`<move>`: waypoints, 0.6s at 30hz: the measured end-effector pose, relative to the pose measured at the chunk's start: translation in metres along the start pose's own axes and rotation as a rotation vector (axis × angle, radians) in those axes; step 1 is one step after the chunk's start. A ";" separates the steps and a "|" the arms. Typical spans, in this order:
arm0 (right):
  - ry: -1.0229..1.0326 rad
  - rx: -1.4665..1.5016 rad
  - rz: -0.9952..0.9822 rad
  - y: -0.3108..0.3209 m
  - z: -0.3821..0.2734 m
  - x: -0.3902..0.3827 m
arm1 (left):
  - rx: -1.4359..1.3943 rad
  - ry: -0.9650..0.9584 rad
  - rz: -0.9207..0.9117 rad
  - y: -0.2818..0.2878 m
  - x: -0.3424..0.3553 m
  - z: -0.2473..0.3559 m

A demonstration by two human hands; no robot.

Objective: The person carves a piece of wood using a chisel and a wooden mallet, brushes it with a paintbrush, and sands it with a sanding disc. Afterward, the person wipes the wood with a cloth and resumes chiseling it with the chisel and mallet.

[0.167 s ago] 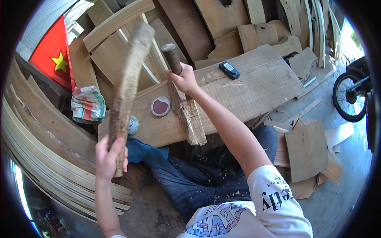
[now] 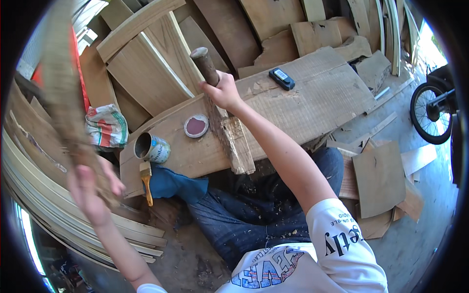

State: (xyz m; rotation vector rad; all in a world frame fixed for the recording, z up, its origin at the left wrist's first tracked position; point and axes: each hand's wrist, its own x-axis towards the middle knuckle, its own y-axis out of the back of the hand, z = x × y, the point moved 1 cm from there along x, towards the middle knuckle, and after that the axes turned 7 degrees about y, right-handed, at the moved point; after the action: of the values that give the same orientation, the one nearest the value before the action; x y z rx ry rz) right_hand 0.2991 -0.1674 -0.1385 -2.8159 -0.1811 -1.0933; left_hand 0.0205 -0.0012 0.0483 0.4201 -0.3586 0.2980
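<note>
My left hand point(image 2: 93, 195) grips a long rough wooden stick point(image 2: 66, 83), both smeared by motion at the left. At the middle my right hand point(image 2: 222, 90) is closed round an upright round wooden handle point(image 2: 209, 66); its lower end is hidden. Below that hand a rough, split wooden piece point(image 2: 232, 146) lies across a wide plank point(image 2: 317, 93). On the plank stand an open tin can point(image 2: 154, 149) and a round lid point(image 2: 196, 126) with dark red inside, and a small black device point(image 2: 281, 79) lies farther right. A paintbrush point(image 2: 146, 183) rests by a blue cloth point(image 2: 178, 183).
Boards point(image 2: 259, 22) lean behind the plank. Long strips point(image 2: 58, 205) and a printed sack point(image 2: 105, 127) are at the left, a red flag point(image 2: 78, 68) behind the stick. Wood offcuts point(image 2: 378, 180) lie at the right on the concrete floor, near a bicycle-type wheel point(image 2: 430, 112).
My left hand and the stick have swung to the left, uncovering the can and brush. My right hand keeps its grip on the handle, a little higher in the picture.
</note>
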 end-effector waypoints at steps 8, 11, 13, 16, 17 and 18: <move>0.035 0.007 -0.027 -0.016 -0.004 -0.003 | 0.145 0.028 -0.044 -0.012 0.032 0.004; 0.011 0.042 -0.057 -0.019 -0.004 -0.004 | 0.424 0.344 -0.207 -0.041 0.005 -0.022; 0.012 0.056 -0.083 -0.021 -0.006 -0.004 | 0.222 0.537 -0.237 -0.023 0.002 -0.005; -0.003 0.066 -0.113 -0.016 -0.007 -0.008 | 0.061 0.437 -0.163 0.001 -0.013 -0.006; 0.007 0.057 -0.104 -0.013 -0.001 -0.006 | 0.049 0.297 -0.053 0.005 -0.013 0.001; -0.019 0.065 -0.100 -0.009 0.005 -0.006 | 0.064 0.140 0.051 0.019 -0.014 0.001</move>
State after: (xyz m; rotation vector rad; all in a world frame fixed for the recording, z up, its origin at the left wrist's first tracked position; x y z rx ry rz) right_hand 0.2970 -0.1582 -0.1455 -2.7871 -0.3557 -1.0601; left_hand 0.0006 0.0122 0.0498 0.4513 -0.2236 0.3870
